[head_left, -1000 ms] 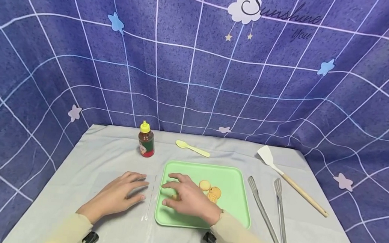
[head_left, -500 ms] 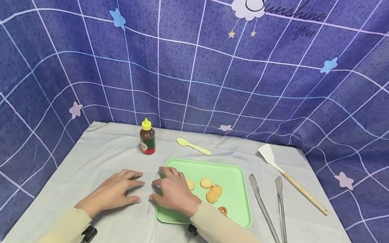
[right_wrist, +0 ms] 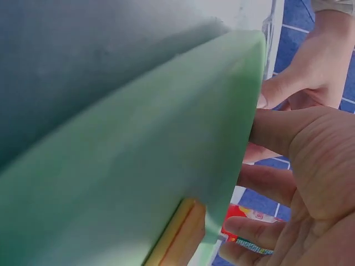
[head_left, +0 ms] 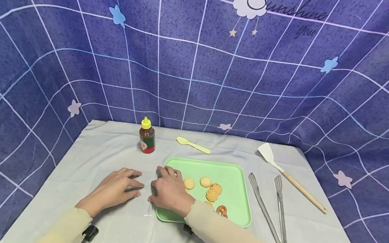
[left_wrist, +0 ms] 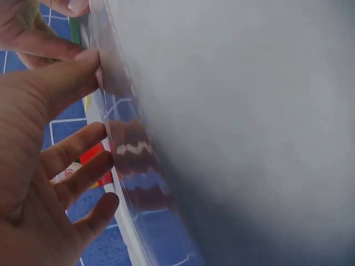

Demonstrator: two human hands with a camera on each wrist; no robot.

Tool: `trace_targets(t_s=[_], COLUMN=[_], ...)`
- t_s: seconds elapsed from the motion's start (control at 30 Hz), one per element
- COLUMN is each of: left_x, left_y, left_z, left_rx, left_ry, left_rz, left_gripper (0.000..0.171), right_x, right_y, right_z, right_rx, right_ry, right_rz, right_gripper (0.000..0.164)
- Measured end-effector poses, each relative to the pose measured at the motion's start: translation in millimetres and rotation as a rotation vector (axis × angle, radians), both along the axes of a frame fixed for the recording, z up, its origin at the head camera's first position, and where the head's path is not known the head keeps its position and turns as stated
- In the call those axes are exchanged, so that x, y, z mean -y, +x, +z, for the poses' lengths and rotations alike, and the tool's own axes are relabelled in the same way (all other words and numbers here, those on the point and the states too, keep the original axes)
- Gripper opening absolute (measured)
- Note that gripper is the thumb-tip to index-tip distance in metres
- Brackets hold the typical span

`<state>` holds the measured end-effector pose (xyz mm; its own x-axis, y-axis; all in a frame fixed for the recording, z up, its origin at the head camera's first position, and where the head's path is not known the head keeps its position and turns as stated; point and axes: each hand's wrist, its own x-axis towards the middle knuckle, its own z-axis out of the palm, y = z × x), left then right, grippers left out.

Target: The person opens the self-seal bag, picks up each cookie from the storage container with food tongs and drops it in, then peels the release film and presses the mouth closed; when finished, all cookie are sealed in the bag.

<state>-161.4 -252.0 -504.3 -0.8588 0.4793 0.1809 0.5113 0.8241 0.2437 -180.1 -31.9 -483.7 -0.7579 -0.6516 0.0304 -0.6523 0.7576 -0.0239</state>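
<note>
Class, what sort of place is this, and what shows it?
Probably a staged tabletop set-up: a patterned blue curtain behind a cloth-covered table, with cookies on a green tray.

Staged tabletop booth, by its look — blue curtain (head_left: 205, 69) with stars (head_left: 117, 15) and "Sunshine" lettering (head_left: 297, 10) enclosing back and both sides of cloth-covered table (head_left: 111, 142). Kitchen ware: tray (head_left: 226, 173), spatula (head_left: 292, 180), tongs (head_left: 265, 211), spoon (head_left: 194, 145), bottle (head_left: 147, 139). Small black camera (head_left: 90, 233) at wrist suggests recording set-up. Room beyond curtain hidden — home or lab, cannot tell.
</note>
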Motion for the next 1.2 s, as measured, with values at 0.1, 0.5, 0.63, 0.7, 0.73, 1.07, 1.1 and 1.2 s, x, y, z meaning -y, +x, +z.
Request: trace_targets(t_s=[0.1, 0.5, 0.63, 0.7, 0.73, 1.07, 1.1, 1.2], left_x=[0, -3, -4, -4, -3, 2, 2, 4], left_y=[-1.5, -5.5, -6.5, -7.3, -7.6, -7.1, -7.5, -9.1], left_z=[-0.2, -3.3, -2.8, -2.5, -2.3, 3.9, 5.6, 11.5], left_rx=[-0.004, 0.005, -0.006, -0.012, -0.011, -0.031, -0.04, -0.065], left_ry=[0.024, 0.063, 0.085, 0.092, 0.092, 0.135, 0.139, 0.163], left_rz=[0.008, 0.064, 0.074, 0.072, 0.071, 0.06, 0.061, 0.06], left_gripper=[0.028, 0.025, 0.018, 0.016, 0.015, 0.012, 0.012, 0.012], right_x=[1, 4, 4, 4, 4, 4, 4, 4], right_y=[0.0, -1.2, -1.7, -1.9, -2.1, -1.7, -2.3, -3.8], right_z=[1.4, 1.3, 1.1, 1.7, 1.8, 3.0, 3.5, 5.2], right_rx=[0.008, 0.034, 0.045, 0.045, 0.045, 0.055, 0.057, 0.068], right_ry=[0.002, 0.021, 0.023, 0.024, 0.024, 0.027, 0.028, 0.034], right_rz=[-0.003, -0.027, -0.035, -0.037, -0.036, -0.036, -0.039, -0.051], right_gripper=[0.028, 0.027, 0.028, 0.028, 0.028, 0.026, 0.026, 0.026])
